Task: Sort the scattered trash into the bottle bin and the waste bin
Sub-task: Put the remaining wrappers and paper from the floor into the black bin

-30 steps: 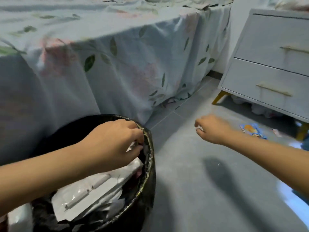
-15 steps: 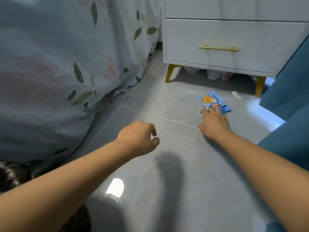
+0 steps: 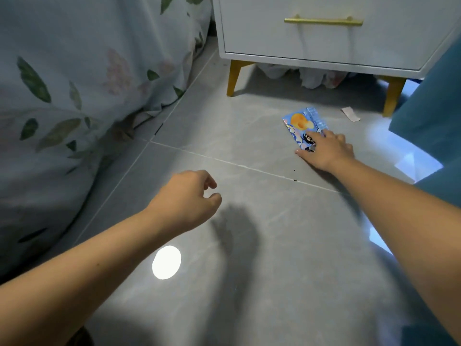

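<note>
A blue snack wrapper [image 3: 300, 126] with an orange picture lies flat on the grey floor tiles in front of the nightstand. My right hand [image 3: 326, 151] rests on its near end, fingers spread and laid over the wrapper, thumb on the floor. My left hand [image 3: 189, 198] hovers over the floor to the left, fingers loosely curled and holding nothing. A small pale paper scrap [image 3: 350, 114] lies on the floor beside the nightstand's right leg. No bin is in view.
A white nightstand [image 3: 324, 43] on gold legs stands at the back, crumpled cloth under it. The floral bedspread [image 3: 74, 83] hangs to the floor on the left. A teal fabric edge [image 3: 434, 103] borders the right. A bright light spot [image 3: 166, 262] reflects on the tiles.
My view swung from the black waste bin to the floor by the nightstand. My right hand reached the blue wrapper and now lies on it. My left hand left the bin.
</note>
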A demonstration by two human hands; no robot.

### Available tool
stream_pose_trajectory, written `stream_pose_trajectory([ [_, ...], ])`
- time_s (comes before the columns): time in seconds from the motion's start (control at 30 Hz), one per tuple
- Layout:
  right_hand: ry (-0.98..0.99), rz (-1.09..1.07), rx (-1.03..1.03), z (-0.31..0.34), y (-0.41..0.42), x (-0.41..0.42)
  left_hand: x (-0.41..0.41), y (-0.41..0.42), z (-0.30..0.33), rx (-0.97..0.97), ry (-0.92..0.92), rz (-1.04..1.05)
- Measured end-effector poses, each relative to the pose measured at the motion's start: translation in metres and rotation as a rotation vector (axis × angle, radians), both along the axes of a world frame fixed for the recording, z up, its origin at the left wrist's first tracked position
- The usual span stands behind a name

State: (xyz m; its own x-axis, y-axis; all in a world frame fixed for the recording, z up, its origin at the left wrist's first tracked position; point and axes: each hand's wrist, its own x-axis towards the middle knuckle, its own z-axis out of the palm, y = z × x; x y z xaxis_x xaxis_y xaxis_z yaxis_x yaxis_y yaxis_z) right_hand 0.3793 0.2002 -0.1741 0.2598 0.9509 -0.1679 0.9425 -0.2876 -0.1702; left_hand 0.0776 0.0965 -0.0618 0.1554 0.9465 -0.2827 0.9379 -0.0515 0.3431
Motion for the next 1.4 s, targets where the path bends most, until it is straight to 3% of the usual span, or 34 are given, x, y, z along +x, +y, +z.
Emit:
stream_pose_trajectory([
  [0.17,-0.108,0.008,0.209,-0.003,-0.005,-0.015,0.003,-0.004,0.000,-0.020,-0.019,-0.029],
  [0.37,-0.267,0.147,0.129,0.003,-0.008,-0.031,0.004,-0.013,0.013,-0.012,-0.044,-0.026],
  [0.5,-0.105,0.202,0.174,0.013,-0.037,-0.046,0.001,-0.018,0.033,0.014,-0.060,-0.010],
  [0.6,0.178,0.290,0.392,0.024,-0.064,-0.065,-0.006,-0.023,0.045,0.035,-0.104,0.069],
  [0.7,0.345,0.478,0.598,0.041,-0.087,-0.093,-0.016,-0.030,0.059,-0.032,-0.313,0.275],
  [0.87,0.367,0.839,0.851,0.085,-0.132,-0.145,-0.034,-0.046,0.093,-0.131,-0.795,0.633],
  [1.0,0.409,1.073,0.887,0.117,-0.164,-0.176,-0.052,-0.069,0.112,-0.256,-0.948,0.720],
  [1.1,0.481,1.070,0.876,0.145,-0.179,-0.186,-0.064,-0.088,0.124,-0.235,-0.973,0.744],
  [1.2,0.709,0.896,0.780,0.174,-0.197,-0.189,-0.078,-0.106,0.141,-0.186,-1.017,0.687],
  [1.3,0.918,0.709,0.555,0.198,-0.216,-0.193,-0.091,-0.132,0.163,-0.160,-1.032,0.592],
  [1.4,1.291,0.553,0.212,0.224,-0.230,-0.207,-0.107,-0.160,0.185,-0.153,-1.064,0.475],
])
